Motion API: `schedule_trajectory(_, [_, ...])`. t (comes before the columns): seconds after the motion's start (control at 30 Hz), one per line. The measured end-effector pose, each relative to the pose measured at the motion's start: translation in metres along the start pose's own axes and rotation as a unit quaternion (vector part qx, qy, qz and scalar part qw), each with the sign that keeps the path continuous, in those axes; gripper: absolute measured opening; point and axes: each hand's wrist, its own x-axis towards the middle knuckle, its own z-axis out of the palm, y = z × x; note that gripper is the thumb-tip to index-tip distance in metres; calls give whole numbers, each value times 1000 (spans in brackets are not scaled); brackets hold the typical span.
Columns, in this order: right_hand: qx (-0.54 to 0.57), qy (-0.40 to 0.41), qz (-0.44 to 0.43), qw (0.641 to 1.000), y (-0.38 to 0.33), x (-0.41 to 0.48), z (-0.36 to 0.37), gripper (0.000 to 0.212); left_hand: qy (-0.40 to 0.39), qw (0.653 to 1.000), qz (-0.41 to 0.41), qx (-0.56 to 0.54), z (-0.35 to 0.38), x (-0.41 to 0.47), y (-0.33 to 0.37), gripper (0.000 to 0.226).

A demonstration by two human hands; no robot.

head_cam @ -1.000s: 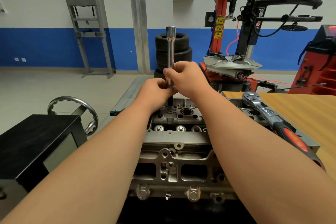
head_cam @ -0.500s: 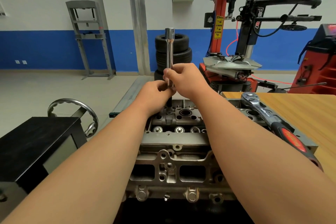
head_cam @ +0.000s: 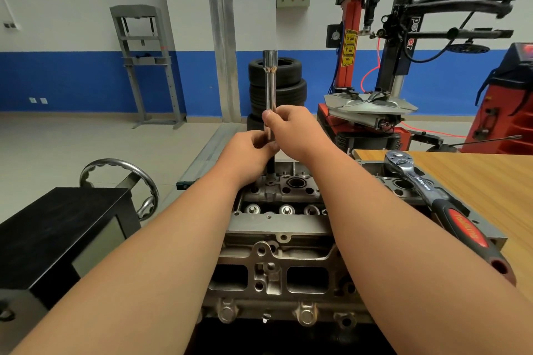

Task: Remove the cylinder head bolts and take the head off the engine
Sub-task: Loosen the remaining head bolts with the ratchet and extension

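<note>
Stacked tyres (head_cam: 288, 92) near red tyre changer (head_cam: 372, 106)

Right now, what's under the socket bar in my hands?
The cylinder head: the socket bar, gripped by the left hand and right hand, runs down to its far end. The bar's tip and any bolt there can't be seen.

Bright, even indoor light with soft shadows; focus is sharp, and wide-angle distortion bends straight lines near the edges.
</note>
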Motion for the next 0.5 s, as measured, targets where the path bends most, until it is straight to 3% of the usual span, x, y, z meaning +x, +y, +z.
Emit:
schedule_trajectory(0.17, [-40,41,-9,998,-1,1,1,31,80,995,-51,27,3,3,1,28])
schedule_trajectory(0.27, [-24,8,-24,999,-2,-1,-2,33,20,999,-37,-22,1,1,0,13])
schedule_trajectory(0.33, [-13,-5,-17,1000,-2,-1,-2,34,-11,999,-14,-30,-1,-1,1,14])
schedule_trajectory(0.5, [-56,34,0,998,0,3,3,31,78,991,-47,101,7,4,9,12])
